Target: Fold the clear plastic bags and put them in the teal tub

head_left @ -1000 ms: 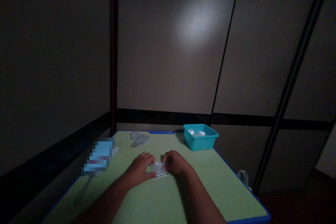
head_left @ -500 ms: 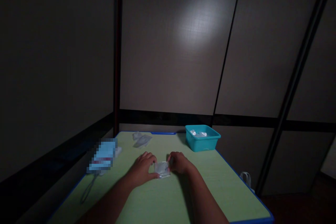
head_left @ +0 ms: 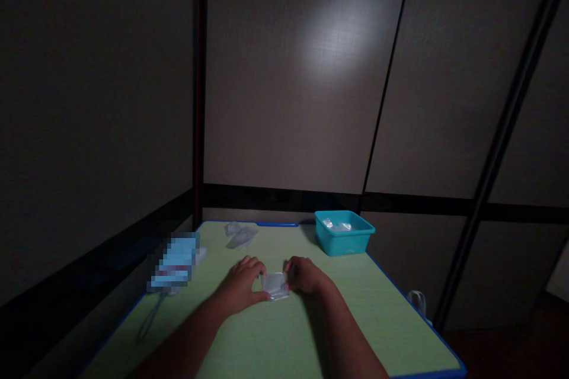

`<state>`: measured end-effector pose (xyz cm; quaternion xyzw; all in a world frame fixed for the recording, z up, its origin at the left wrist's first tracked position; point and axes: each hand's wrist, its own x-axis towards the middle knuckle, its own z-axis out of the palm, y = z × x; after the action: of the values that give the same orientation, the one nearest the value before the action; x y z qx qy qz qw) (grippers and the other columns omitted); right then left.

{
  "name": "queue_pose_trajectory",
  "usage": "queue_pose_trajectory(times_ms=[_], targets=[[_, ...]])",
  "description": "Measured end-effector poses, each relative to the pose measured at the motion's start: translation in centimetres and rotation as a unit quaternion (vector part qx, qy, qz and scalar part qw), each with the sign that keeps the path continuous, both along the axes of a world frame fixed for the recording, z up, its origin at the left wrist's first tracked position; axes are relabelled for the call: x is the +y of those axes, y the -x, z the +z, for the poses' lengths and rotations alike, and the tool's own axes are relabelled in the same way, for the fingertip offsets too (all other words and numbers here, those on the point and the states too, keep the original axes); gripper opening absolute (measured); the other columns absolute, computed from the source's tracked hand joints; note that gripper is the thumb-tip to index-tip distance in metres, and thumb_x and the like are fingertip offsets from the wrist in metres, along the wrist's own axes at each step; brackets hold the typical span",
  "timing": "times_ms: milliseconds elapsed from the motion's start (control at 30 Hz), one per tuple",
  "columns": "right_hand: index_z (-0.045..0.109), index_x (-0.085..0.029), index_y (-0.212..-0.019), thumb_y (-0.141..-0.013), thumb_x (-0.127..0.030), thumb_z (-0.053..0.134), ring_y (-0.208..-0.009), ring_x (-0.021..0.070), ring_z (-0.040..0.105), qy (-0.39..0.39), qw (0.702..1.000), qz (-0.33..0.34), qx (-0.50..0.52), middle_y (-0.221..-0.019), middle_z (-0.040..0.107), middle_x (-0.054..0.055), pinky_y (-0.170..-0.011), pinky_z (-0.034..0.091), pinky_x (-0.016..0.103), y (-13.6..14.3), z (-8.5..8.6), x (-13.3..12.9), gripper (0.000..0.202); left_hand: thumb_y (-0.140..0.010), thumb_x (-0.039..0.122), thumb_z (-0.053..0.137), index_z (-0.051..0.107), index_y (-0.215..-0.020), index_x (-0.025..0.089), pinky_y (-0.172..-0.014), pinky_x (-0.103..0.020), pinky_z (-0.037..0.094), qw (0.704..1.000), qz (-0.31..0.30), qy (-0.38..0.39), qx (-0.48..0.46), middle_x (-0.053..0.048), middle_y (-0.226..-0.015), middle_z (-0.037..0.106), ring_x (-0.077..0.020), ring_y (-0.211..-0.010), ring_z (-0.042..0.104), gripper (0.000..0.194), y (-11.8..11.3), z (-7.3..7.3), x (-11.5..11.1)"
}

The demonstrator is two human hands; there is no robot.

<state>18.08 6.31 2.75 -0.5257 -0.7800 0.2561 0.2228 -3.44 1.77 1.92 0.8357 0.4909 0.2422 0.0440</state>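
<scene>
A small clear plastic packet [head_left: 275, 285] lies on the light green tabletop between my two hands. My left hand [head_left: 243, 285] grips its left side, the thumb at the near corner and the fingers at the far corner. At the right edge, my right hand [head_left: 304, 276] has its fingers curled in and pinches the plastic. Something whitish and translucent shows within the packet, but I cannot make out what it is.
A turquoise plastic basket [head_left: 343, 244] with shiny clear packets inside stands at the table's back right. Crumpled clear plastic [head_left: 241, 235] lies at the back left. A blurred-out light blue item [head_left: 175, 262] with a cord rests along the left edge. Dark panels rise behind the table.
</scene>
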Motion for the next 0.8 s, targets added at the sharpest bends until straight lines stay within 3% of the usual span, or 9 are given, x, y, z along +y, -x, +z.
queue_pose_trajectory(times_ms=[400, 467, 567, 700, 800], targets=[[0.061, -0.021, -0.069, -0.040, -0.012, 0.076, -0.063, 0.0137, 0.051, 0.021, 0.998, 0.006, 0.062, -0.060, 0.057, -0.004, -0.059, 0.035, 0.023, -0.1, 0.1, -0.1, 0.034, -0.063, 0.038, 0.070, 0.053, -0.093, 0.025, -0.080, -0.029, 0.033, 1.000, -0.005, 0.008, -0.014, -0.001, -0.095, 0.052, -0.0212, -0.094, 0.043, 0.037, -0.1, 0.5, -0.4], [0.060, -0.019, -0.068, -0.045, -0.015, 0.074, -0.062, 0.0131, 0.050, 0.027, 0.996, 0.007, 0.085, -0.060, 0.057, -0.003, -0.058, 0.035, 0.023, -0.1, 0.3, -0.2, 0.028, -0.070, 0.036, 0.065, 0.052, -0.098, 0.027, -0.083, -0.030, 0.032, 0.999, -0.023, -0.007, -0.027, -0.001, -0.099, 0.051, -0.0210, -0.097, 0.042, 0.032, -0.2, 0.7, -0.6], [0.057, -0.018, -0.072, -0.061, -0.022, 0.065, -0.058, 0.0117, 0.050, 0.045, 0.988, 0.001, 0.151, -0.061, 0.057, -0.001, -0.055, 0.038, 0.023, 0.1, 0.8, -0.4, 0.013, -0.076, 0.035, 0.059, 0.054, -0.098, 0.029, -0.087, -0.032, 0.031, 0.998, -0.041, -0.016, -0.033, -0.001, -0.103, 0.049, -0.0212, -0.102, 0.039, 0.023, -0.2, 0.9, -0.8], [0.052, -0.018, -0.082, -0.075, -0.025, 0.052, -0.054, 0.0129, 0.055, 0.199, 0.919, -0.075, 0.331, -0.059, 0.056, 0.000, -0.051, 0.044, 0.025, 0.2, 1.9, -0.7, 0.010, -0.077, 0.035, 0.057, 0.058, -0.095, 0.030, -0.091, -0.034, 0.029, 0.999, -0.040, -0.023, -0.027, -0.002, -0.109, 0.045, -0.0226, -0.106, 0.036, 0.019, -0.2, 0.8, -0.7], [0.050, -0.014, -0.087, -0.083, -0.029, 0.044, -0.054, 0.0170, 0.061, 0.290, 0.881, -0.096, 0.361, -0.060, 0.059, 0.005, -0.050, 0.048, 0.029, 0.1, 2.5, -0.8, 0.017, -0.073, 0.038, 0.061, 0.059, -0.096, 0.031, -0.092, -0.036, 0.029, 0.999, -0.043, -0.025, -0.019, -0.002, -0.113, 0.044, -0.0235, -0.108, 0.035, 0.024, -0.1, 0.5, -0.5]])
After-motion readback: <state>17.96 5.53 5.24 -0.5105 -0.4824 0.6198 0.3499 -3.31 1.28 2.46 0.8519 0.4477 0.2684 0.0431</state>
